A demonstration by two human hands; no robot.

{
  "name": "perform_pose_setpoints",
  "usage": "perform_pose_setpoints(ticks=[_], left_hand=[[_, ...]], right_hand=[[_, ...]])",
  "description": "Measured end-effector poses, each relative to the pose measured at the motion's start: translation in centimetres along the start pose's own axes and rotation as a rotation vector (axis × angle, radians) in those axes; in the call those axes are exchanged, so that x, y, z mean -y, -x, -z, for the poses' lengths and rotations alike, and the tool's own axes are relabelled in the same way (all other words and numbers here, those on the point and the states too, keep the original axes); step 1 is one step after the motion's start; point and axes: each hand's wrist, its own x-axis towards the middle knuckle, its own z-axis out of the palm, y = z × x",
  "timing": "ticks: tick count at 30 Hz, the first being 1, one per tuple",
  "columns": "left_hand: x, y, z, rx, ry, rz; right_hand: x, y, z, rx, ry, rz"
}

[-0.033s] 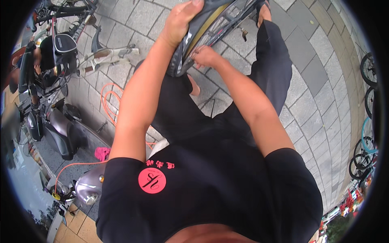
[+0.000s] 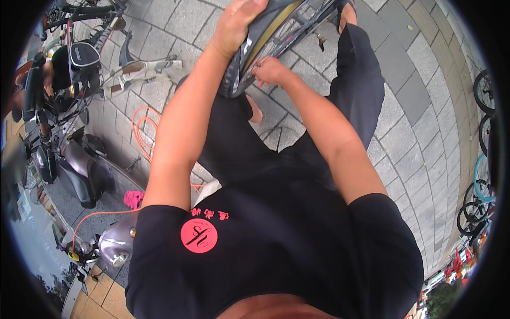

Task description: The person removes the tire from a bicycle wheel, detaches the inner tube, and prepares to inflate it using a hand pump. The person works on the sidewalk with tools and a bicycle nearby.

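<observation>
A bicycle wheel stands tilted between my legs, its black tyre [image 2: 230, 80] reaching down to my thigh. A yellowish band [image 2: 274, 27] shows along the inside of the tyre, beside the rim and thin spokes. From above, my left hand [image 2: 236, 26] is wrapped over the tyre's outer side, the thumb on top. My right hand [image 2: 269, 70] is closed at the lower inner edge of the wheel, near the spokes. Whatever its fingertips pinch is hidden. Behind the wheel are dark bicycle frame parts and a pedal [image 2: 322, 43].
At the left stand a bicycle with a black bag [image 2: 85, 55] and a grey scooter [image 2: 79, 175], with a person partly visible there. An orange hose [image 2: 139, 127] loops on the grey paving. A pink cloth [image 2: 134, 200] lies near another scooter [image 2: 114, 244]. Parked bicycle wheels [image 2: 482, 91] line the right edge.
Almost nothing differs. The wheel and both hands have shifted very slightly upward in the picture, with the same hold.
</observation>
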Motion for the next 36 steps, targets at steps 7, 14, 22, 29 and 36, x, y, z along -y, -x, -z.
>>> perform_pose_setpoints(ticks=[7, 14, 22, 29, 36], left_hand=[[-0.2, 0.0, -1.0, -0.037, -0.007, -0.027], [-0.9, 0.0, -1.2, -0.037, 0.022, 0.010], [-1.5, 0.0, -2.1, -0.050, 0.015, -0.019], [-1.4, 0.5, -1.8, -0.080, -0.304, -0.347], [-1.9, 0.4, -2.8, -0.066, -0.209, -0.182]], right_hand=[[0.8, 1.2, 0.1, -0.021, -0.082, -0.038], [0.7, 0.9, -0.1, -0.017, -0.076, -0.034], [0.2, 1.2, 0.2, -0.020, -0.095, -0.023], [-3.8, -1.3, -0.5, -0.238, 0.444, 0.412], [3.1, 12.3, 0.3, -0.278, 0.072, 0.167]])
